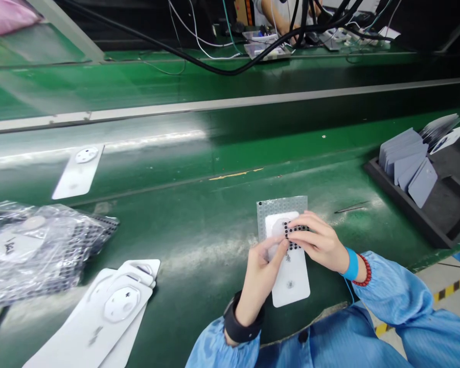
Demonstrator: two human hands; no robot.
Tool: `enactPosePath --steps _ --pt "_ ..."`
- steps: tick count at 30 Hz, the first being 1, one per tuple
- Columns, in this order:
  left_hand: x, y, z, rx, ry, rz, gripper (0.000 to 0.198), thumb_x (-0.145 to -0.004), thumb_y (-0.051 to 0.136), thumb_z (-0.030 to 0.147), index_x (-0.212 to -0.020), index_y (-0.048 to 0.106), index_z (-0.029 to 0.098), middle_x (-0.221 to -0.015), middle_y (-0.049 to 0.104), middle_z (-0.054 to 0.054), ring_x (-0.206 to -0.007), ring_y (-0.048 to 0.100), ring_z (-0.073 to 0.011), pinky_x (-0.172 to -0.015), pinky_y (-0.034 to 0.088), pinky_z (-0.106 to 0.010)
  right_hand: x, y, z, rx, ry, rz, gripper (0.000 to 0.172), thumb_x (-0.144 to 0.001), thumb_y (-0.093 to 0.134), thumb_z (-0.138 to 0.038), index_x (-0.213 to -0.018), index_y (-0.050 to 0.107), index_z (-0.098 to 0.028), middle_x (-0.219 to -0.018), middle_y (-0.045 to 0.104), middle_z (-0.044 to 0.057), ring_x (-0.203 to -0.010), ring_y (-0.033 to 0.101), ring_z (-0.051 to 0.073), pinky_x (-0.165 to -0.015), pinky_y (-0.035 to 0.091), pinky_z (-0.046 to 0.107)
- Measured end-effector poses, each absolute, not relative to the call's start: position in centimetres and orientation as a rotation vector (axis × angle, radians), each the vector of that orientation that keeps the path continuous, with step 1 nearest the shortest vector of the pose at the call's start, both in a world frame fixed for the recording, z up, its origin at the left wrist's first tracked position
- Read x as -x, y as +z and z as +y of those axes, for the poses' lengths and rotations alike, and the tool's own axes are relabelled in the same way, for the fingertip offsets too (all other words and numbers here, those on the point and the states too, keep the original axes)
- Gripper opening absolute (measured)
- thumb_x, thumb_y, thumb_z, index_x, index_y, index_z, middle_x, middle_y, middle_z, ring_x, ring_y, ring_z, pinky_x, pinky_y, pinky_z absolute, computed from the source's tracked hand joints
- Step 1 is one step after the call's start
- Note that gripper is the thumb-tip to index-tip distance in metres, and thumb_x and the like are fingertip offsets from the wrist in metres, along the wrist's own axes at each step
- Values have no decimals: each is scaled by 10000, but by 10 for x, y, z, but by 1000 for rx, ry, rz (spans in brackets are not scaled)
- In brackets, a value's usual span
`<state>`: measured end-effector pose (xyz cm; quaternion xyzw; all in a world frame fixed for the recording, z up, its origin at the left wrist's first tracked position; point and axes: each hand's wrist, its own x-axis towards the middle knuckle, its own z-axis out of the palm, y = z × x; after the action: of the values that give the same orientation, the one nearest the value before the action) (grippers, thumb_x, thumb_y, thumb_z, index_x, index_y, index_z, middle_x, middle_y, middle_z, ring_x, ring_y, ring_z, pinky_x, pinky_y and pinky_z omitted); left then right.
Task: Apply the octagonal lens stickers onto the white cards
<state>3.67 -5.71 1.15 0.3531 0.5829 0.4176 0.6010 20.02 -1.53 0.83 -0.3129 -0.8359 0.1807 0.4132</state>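
Note:
My left hand grips the lower left side of a white rectangular card that lies on the green belt. My right hand pinches a strip of black dots over the card's round white part. A grey perforated sheet sticks out beyond the card's far end, and my fingers hide part of it. Left of my hands lies a stack of white cards with moulded round parts. A single white card rests further up the belt.
A crumpled clear plastic bag holding white and dotted pieces lies at the left. At the right stands a black tray of grey cards. Beyond the green belt, a co-worker's hands work among black and white cables.

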Motion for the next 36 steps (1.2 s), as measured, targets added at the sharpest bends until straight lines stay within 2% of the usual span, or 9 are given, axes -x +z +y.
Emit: enactPosePath --steps 3,10,19,24,27,30,32,34,36 --pt "-35 12 -62 -577 999 1318 322 -669 794 423 -827 781 143 -879 757 -86 -893 663 -252 -827 490 -337 -201 10 -15 726 449 -2160 153 -963 525 -150 -926 673 -164 -896 701 70 -834 645 153 -915 530 412" --pt "-37 13 -64 -424 995 1281 326 -598 843 419 -698 745 125 -696 676 -31 -723 591 -169 -692 462 -276 -203 13 -13 761 341 -2323 173 -980 509 -195 -889 654 -171 -880 719 37 -770 653 143 -935 506 398" --pt "-38 17 -58 -442 999 1210 314 -632 806 441 -692 749 139 -685 703 -31 -729 612 -169 -711 475 -254 -190 -4 -18 772 138 -2367 214 -975 429 -101 -874 609 -154 -902 710 70 -831 645 171 -912 503 345" --pt "-15 10 -58 -708 874 1347 394 -687 776 427 -940 771 125 -943 756 -99 -862 665 -247 -727 506 -299 -197 -28 -6 941 284 -2403 241 -980 378 -116 -838 561 -182 -821 686 58 -734 627 171 -777 522 321" --pt "14 8 -70 -783 914 1535 428 -681 780 384 -1033 735 143 -1032 743 -104 -856 667 -233 -689 506 -274 -207 -34 1 1017 326 -2365 231 -971 379 -111 -833 548 -186 -762 655 62 -680 606 188 -664 507 316" --pt "31 16 -88 -768 1040 1667 796 -746 734 401 -1444 406 204 -823 730 -30 -583 617 -173 -534 479 -259 -212 -25 2 1068 386 -2286 177 -969 408 -122 -882 548 -186 -841 664 81 -753 636 197 -695 518 317" --pt "28 25 -95 -756 1101 1711 915 -768 723 410 -1513 229 217 -687 682 19 -511 588 -168 -492 464 -250 -207 -8 -4 1073 484 -2188 146 -962 444 -129 -886 550 -194 -976 664 94 -884 650 197 -788 527 322" --pt "17 36 -97 -793 1102 1707 692 -773 721 407 -1374 461 184 -691 675 -5 -599 630 -187 -547 491 -250 -197 14 -13 1026 606 -2081 129 -947 488 -134 -870 566 -201 -1063 640 91 -980 634 195 -857 522 332" --pt "2 46 -95 -871 1084 1658 376 -787 703 386 -1083 653 159 -757 689 -41 -687 644 -195 -608 505 -248 -182 33 -23 933 664 -2016 121 -934 516 -132 -872 591 -203 -1077 628 85 -1006 618 197 -880 524 352"
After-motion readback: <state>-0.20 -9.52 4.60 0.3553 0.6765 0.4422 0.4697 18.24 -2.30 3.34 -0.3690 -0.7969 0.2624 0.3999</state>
